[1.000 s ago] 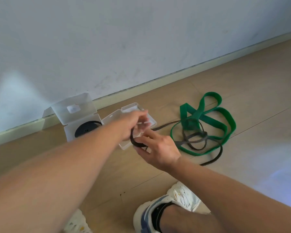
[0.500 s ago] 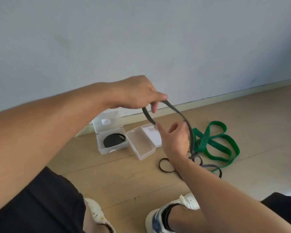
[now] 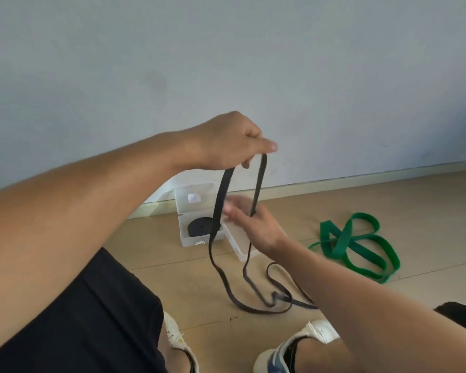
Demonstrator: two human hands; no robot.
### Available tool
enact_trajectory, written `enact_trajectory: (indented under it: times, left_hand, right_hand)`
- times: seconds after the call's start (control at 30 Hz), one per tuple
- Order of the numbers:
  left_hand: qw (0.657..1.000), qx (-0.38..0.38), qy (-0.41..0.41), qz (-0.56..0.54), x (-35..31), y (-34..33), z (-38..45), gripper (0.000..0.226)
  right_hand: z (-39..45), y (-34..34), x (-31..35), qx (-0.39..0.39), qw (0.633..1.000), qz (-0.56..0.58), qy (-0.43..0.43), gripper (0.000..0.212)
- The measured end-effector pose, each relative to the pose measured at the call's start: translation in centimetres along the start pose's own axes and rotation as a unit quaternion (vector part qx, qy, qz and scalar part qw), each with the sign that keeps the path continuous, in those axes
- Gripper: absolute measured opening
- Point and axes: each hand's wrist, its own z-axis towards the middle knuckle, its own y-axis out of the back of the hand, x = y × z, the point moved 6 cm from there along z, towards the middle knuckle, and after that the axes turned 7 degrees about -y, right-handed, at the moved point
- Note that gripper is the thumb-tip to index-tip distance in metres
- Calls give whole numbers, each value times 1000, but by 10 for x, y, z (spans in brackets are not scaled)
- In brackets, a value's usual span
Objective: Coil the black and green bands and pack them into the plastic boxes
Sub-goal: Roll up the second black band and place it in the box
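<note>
The left hand [image 3: 226, 142] was raised in front of the wall [image 3: 226, 63], its fingers [image 3: 264, 145] closed in a pinch on the top of a black band [image 3: 218, 211]. From that pinch the band hung down in two strands, and its lower loops lay slack on the wooden floor [image 3: 388, 200] between the two white shoes [image 3: 301, 343]. The right hand [image 3: 256, 224] was lower, blurred, its fingers spread open, with one strand running past them; whether it gripped that strand could not be told. Behind the hands, two clear plastic boxes stood open by the skirting board. The left box [image 3: 191, 238] held a coiled black band [image 3: 201, 226]; the right box [image 3: 240, 249] was mostly hidden by the right hand. The green band [image 3: 358, 246] lay uncoiled on the floor, well to the right of the boxes.
</note>
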Motion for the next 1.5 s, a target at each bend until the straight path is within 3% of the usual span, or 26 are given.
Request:
enact_trajectory:
  times: [0.03, 0.1, 0.2, 0.3, 0.33, 0.37, 0.43, 0.53, 0.63, 0.8, 0.9, 0.97, 1.13, 1.2, 1.27, 1.33, 1.37, 1.47, 1.5]
  left_hand:
    - [1000, -27, 4, -15, 2, 4, -1, 46]
    - [995, -96, 19, -36, 17, 15, -1, 45]
    - [947, -282, 94, -118, 70, 44, -1, 40]
    - [829, -431, 208, -290, 141, 67, -18, 29]
    - [813, -445, 237, -292, 161, 72, -25, 28]
    - [818, -441, 253, -269, 176, 73, -31, 28]
    - [851, -398, 256, -228, 195, 68, -32, 26]
    - [895, -298, 259, -208, 200, 51, -18, 30]
    - [917, -178, 277, -226, 182, 33, -7, 34]
    - [933, 109, 308, -154, 151, -16, -9, 31]
    - [937, 157, 272, -154, 131, -35, 1, 31]
    - [951, 147, 225, -152, 117, -42, 14, 33]
    - [975, 111, 138, -133, 93, -52, 33, 29]
    - [980, 104, 112, -125, 88, -54, 35, 25]
    - [983, 98, 95, -123, 86, -54, 34, 23]
    - [985, 94, 81, -123, 85, -52, 32, 24]
    - [985, 94, 75, -123, 84, -51, 31, 25]
    - [987, 93, 64, -114, 81, -50, 26, 28]
    - [988, 91, 62, -113, 80, -50, 25, 29]
  right_hand:
    - [-2, -15, -5, 79, 995, 48, -39, 68]
    - [-5, -37, -17, 161, 974, 119, -102, 84]
    - [4, -50, -52, 179, 970, 117, -113, 79]
    - [-2, -37, -119, 153, 966, -72, -193, 61]
    - [-7, -27, -153, 138, 949, -153, -240, 53]
    - [-13, -12, -188, 108, 928, -211, -287, 43]
    - [-25, 21, -250, 20, 886, -261, -382, 30]
    - [-28, 62, -287, -63, 817, -346, -457, 35]
    - [-14, 126, -251, -157, 815, -348, -435, 35]
    - [-4, 284, -121, -469, 810, -176, -305, 25]
    - [-20, 354, -26, -593, 784, -105, -153, 31]
    - [-32, 371, 20, -602, 786, -128, -57, 32]
    - [-39, 361, 52, -520, 768, -370, 52, 37]
    - [-34, 350, 44, -485, 762, -428, 46, 33]
    - [-22, 336, 22, -425, 780, -459, -19, 18]
    - [-4, 316, -18, -284, 778, -538, -155, 8]
    - [6, 307, -43, -175, 756, -589, -224, 6]
    - [12, 266, -87, 120, 646, -662, -362, 45]
    - [13, 251, -90, 168, 636, -652, -376, 61]
